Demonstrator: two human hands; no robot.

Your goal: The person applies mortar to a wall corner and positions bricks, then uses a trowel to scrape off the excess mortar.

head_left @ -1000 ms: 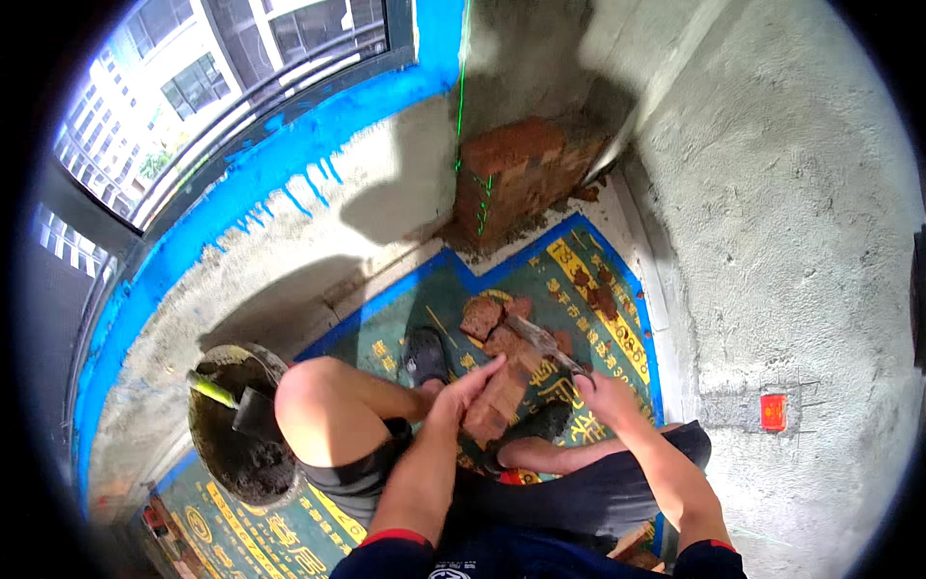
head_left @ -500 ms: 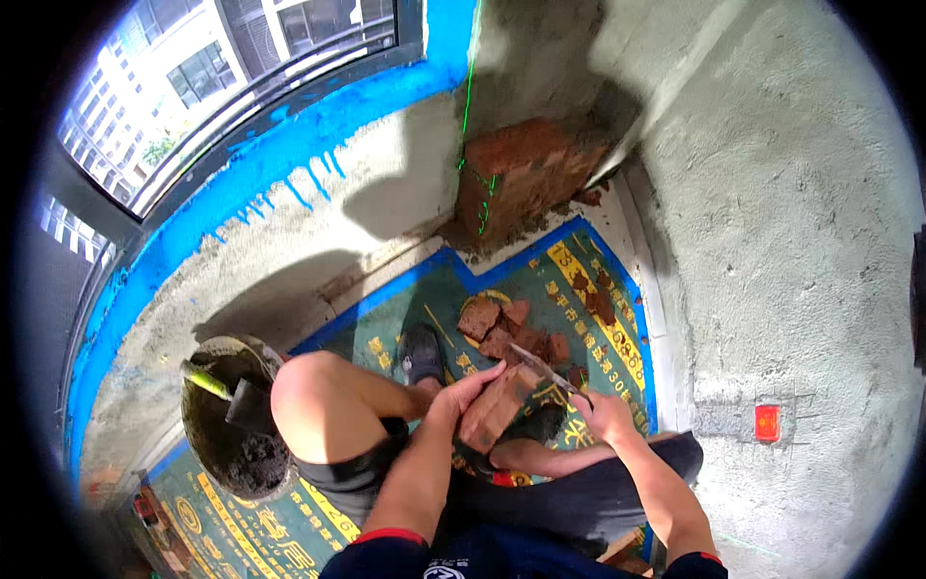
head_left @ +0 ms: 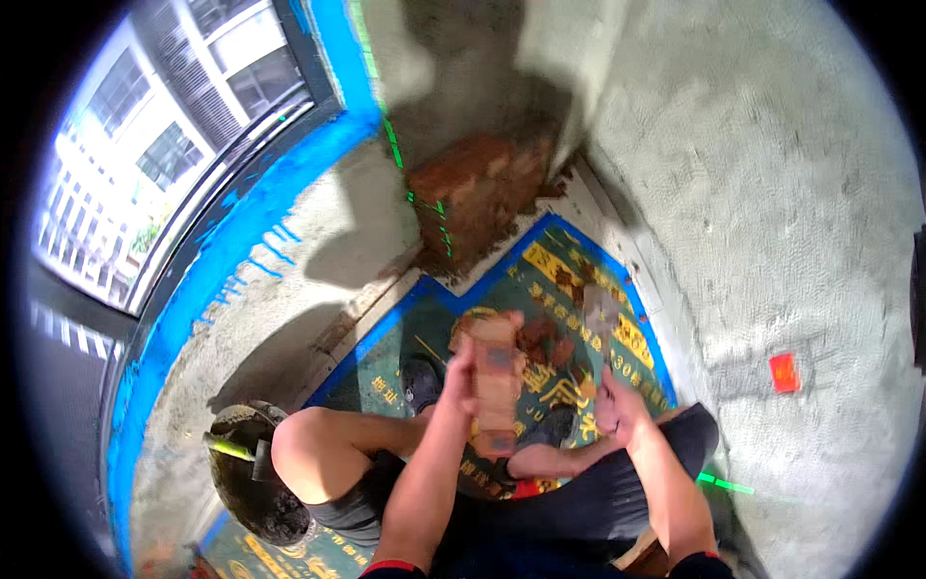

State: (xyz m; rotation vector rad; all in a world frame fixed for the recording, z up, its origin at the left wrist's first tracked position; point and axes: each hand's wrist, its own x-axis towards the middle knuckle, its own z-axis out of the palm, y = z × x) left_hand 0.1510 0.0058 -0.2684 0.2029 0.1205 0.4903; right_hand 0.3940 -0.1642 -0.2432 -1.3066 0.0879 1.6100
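Observation:
My left hand (head_left: 461, 378) grips a reddish-brown brick (head_left: 497, 391) along its left side, holding it lengthwise away from me between my knees. To its right, my right hand (head_left: 619, 410) is closed round the handle of a trowel (head_left: 600, 311). The trowel's flat grey blade points away from me, apart from the brick and smeared by motion. Several broken brick pieces (head_left: 545, 340) lie on the floor covering just beyond the held brick, which partly hides them.
By my left knee stands a bucket (head_left: 224, 492) with dark mortar and a yellow-green-handled tool (head_left: 230, 446). Low brickwork (head_left: 477, 198) fills the far corner. Green printed sheeting (head_left: 386, 352) with blue tape covers the floor. A rough plastered wall (head_left: 752, 212) rises on the right.
The trowel has come off the brick and swung right, its blade now pointing away from me. My left hand has turned the brick straighter. The whole view has tilted and shifted.

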